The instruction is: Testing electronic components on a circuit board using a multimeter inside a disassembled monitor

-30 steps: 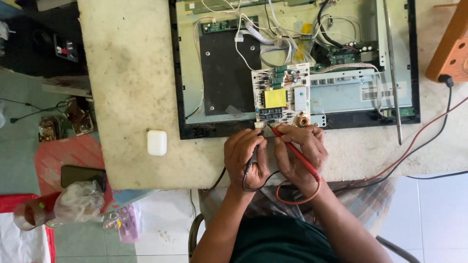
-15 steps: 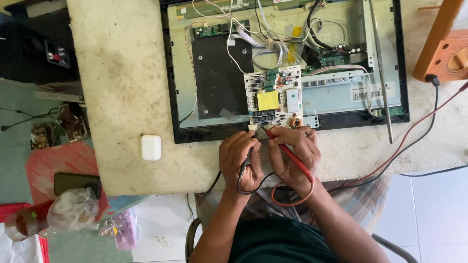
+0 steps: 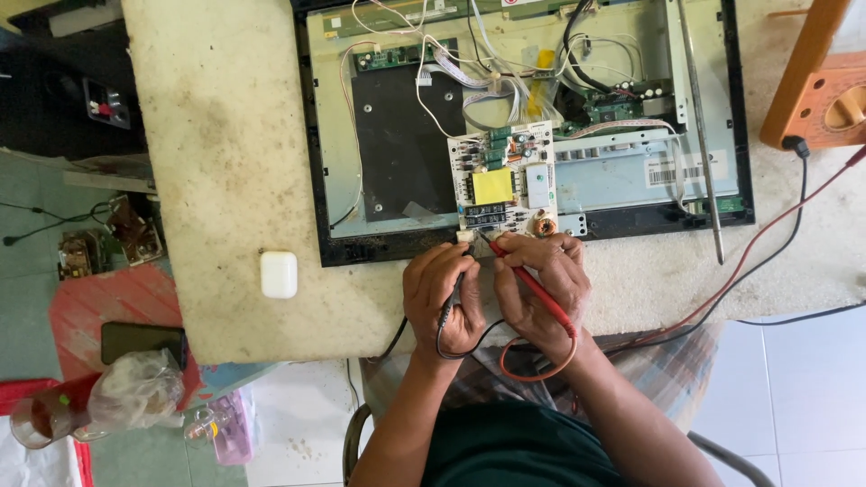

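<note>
An opened flat-screen panel [image 3: 397, 243] lies back-up on the worn table [image 3: 225, 180]. A white power board [image 3: 503, 180] with a yellow transformer sits near its lower edge. My left hand [image 3: 442, 298] grips a black test probe [image 3: 451, 302], tip at the board's lower left corner. My right hand [image 3: 546, 289] grips a red test probe [image 3: 532, 284], its tip touching the board's bottom edge. Both hands rest on the table edge just below the panel's frame. Red and black leads loop under my wrists.
A small white case [image 3: 279, 274] lies on the table left of my hands. A metal rod [image 3: 701, 135] lies across the panel's right side. A wooden block [image 3: 816, 81] stands at the top right, with red and black cables [image 3: 767, 243] running from it. Clutter sits on the floor at left.
The view has shifted slightly, so the panel and hands sit a little further left and up. Both hands keep the probes at the board's lower edge.
</note>
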